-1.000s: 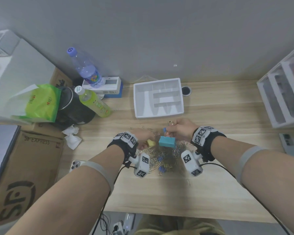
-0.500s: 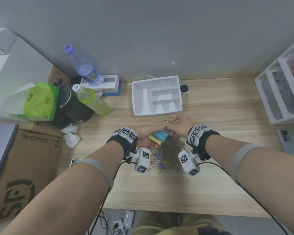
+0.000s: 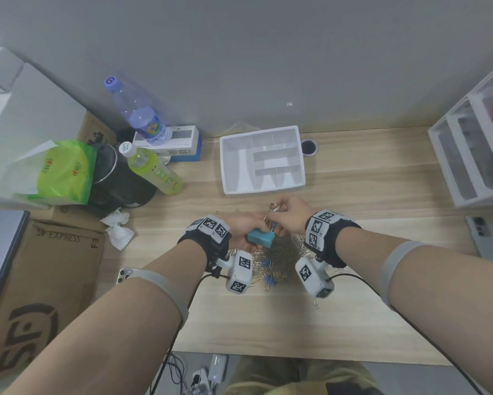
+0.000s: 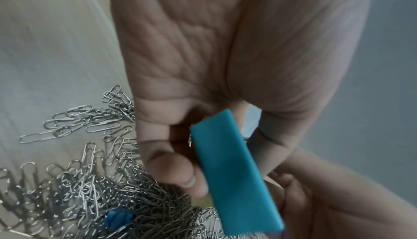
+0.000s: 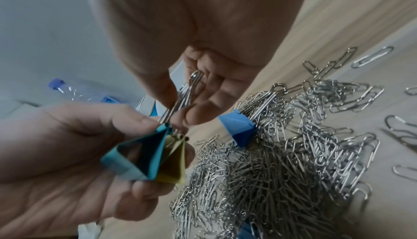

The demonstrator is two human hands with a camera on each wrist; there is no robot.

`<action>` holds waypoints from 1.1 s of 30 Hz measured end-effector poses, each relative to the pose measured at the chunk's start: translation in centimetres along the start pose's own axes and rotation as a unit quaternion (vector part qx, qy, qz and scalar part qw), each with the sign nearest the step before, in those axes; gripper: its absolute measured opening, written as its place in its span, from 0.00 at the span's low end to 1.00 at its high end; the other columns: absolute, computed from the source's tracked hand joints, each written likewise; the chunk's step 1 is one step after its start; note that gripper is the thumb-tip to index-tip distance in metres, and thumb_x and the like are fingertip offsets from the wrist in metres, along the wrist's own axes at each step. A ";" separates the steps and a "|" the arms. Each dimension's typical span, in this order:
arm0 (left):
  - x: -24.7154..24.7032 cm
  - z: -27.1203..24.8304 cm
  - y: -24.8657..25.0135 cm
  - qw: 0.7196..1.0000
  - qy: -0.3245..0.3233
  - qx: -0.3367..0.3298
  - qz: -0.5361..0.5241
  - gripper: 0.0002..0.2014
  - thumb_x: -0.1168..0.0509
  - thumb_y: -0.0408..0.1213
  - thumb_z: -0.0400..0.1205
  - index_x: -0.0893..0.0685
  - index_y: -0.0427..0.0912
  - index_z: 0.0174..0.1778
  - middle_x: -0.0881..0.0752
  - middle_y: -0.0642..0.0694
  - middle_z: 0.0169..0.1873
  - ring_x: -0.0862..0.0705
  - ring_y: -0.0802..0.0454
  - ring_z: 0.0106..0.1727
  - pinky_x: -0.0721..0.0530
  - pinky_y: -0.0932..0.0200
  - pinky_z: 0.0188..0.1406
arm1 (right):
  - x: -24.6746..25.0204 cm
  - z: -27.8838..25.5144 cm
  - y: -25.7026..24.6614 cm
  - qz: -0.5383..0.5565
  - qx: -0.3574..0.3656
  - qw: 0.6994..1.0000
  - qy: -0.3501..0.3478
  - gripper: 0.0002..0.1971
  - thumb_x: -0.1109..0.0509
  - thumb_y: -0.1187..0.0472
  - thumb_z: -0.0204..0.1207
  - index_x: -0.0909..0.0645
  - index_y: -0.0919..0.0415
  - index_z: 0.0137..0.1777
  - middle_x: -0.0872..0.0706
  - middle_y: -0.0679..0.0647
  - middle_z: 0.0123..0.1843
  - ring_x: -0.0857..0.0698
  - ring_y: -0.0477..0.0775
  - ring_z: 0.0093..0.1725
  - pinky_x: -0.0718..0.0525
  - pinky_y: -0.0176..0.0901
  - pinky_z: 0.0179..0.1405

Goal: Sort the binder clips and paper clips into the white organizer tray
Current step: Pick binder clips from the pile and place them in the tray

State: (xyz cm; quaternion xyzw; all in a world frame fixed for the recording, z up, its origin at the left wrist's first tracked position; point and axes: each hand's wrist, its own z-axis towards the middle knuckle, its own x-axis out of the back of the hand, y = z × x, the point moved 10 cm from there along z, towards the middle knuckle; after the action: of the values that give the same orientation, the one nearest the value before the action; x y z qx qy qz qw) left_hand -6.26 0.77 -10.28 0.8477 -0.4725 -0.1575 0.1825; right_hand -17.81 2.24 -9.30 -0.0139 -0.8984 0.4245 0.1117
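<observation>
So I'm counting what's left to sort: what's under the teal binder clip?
A yellow binder clip is pressed against the teal binder clip in the left hand; the paper clip pile lies below. Its inside is hidden.

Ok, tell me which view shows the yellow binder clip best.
The right wrist view: the yellow binder clip shows its open side there, pressed against the teal binder clip in the left hand. The left wrist view shows only a yellow sliver behind the teal one. The head view hides it.
</observation>
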 end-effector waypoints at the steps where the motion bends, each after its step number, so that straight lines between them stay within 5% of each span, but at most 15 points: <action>1: 0.2 0.1 0.0 1.000 0.009 0.001 -0.004 0.03 0.41 0.31 0.85 0.24 0.37 0.53 0.19 0.40 0.36 0.23 0.52 0.28 0.22 0.63 0.23 | 0.0 0.2 0.2 0.020 -0.014 1.000 -0.003 0.09 0.28 0.62 0.77 0.24 0.62 0.52 0.11 0.66 0.37 0.13 0.61 0.28 0.11 0.59 0.36; 6: 3.1 0.3 -0.3 0.996 0.091 0.013 -0.010 0.04 0.41 0.32 0.83 0.26 0.37 0.52 0.22 0.41 0.36 0.26 0.53 0.26 0.25 0.63 0.20 | 3.3 0.7 1.5 0.016 -0.049 0.995 0.084 0.09 0.38 0.59 0.83 0.28 0.59 0.61 0.13 0.59 0.45 0.14 0.56 0.33 0.14 0.47 0.34; 10: 5.1 0.6 -1.0 0.992 0.123 0.011 -0.011 0.04 0.42 0.31 0.82 0.25 0.36 0.51 0.21 0.42 0.34 0.26 0.53 0.24 0.29 0.64 0.16 | 5.0 1.2 2.1 -0.176 -0.015 0.981 0.085 0.19 0.35 0.74 0.73 0.22 0.56 0.61 0.16 0.56 0.56 0.15 0.55 0.48 0.13 0.47 0.44; 14: 5.8 0.9 -1.5 0.990 0.139 0.005 -0.020 0.05 0.42 0.33 0.82 0.25 0.35 0.46 0.21 0.42 0.30 0.27 0.53 0.22 0.32 0.65 0.12 | 3.7 1.7 2.4 -0.361 0.023 0.932 0.037 0.28 0.28 0.74 0.70 0.24 0.56 0.70 0.23 0.54 0.67 0.18 0.56 0.58 0.18 0.42 0.53; 21: 5.5 2.2 -1.7 0.995 0.090 -0.031 -0.002 0.19 0.34 0.55 0.82 0.22 0.40 0.46 0.20 0.48 0.26 0.27 0.53 0.22 0.32 0.63 0.16 | 2.3 2.5 2.9 -0.451 0.046 0.891 0.024 0.21 0.29 0.73 0.69 0.22 0.57 0.61 0.21 0.53 0.55 0.18 0.55 0.46 0.13 0.51 0.47; 29: 5.4 2.5 -1.5 0.996 0.084 -0.028 0.009 0.16 0.31 0.49 0.82 0.24 0.39 0.45 0.20 0.46 0.27 0.26 0.53 0.22 0.28 0.63 0.17 | 1.8 2.5 3.0 -0.491 0.044 0.870 -0.009 0.10 0.28 0.61 0.68 0.21 0.55 0.49 0.17 0.52 0.46 0.17 0.55 0.44 0.16 0.45 0.41; 33: 5.9 2.2 -0.4 0.993 0.110 -0.041 0.019 0.17 0.30 0.50 0.80 0.21 0.39 0.46 0.18 0.44 0.33 0.19 0.49 0.31 0.18 0.55 0.33 | 1.9 2.4 2.9 -0.444 0.048 0.894 -0.027 0.10 0.29 0.57 0.71 0.18 0.53 0.52 0.15 0.50 0.48 0.16 0.53 0.45 0.20 0.42 0.40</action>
State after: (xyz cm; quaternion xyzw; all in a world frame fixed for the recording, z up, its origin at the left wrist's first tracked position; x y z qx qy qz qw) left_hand -3.92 -4.49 -12.94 0.8427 -0.4583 -0.0795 0.2712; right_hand -20.42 2.52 -12.63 0.4032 -0.7924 0.3732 0.2650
